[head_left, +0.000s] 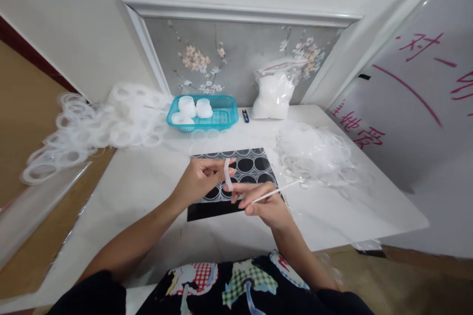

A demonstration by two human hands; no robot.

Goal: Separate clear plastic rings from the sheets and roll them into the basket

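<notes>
My left hand (199,177) pinches a thin, whitish ring (227,175), seen almost edge-on. Close beside it, fingers of my right hand (269,206) reach to the ring's lower end. A slim white stick (279,190) is gripped in my right hand and points up to the right. Beneath both hands lies a black mat (207,210), its upper part covered by a clear sheet (245,153) patterned with rows of circles. My fingers hide part of that sheet.
A blue basket (231,117) holds stacks of white rings (187,107). Small blue thread snips (246,116) and a bag of white material (273,96) stand behind. Loose rings pile up at left (121,123), a clear plastic heap (314,152) at right. A framed panel (240,59) backs the table.
</notes>
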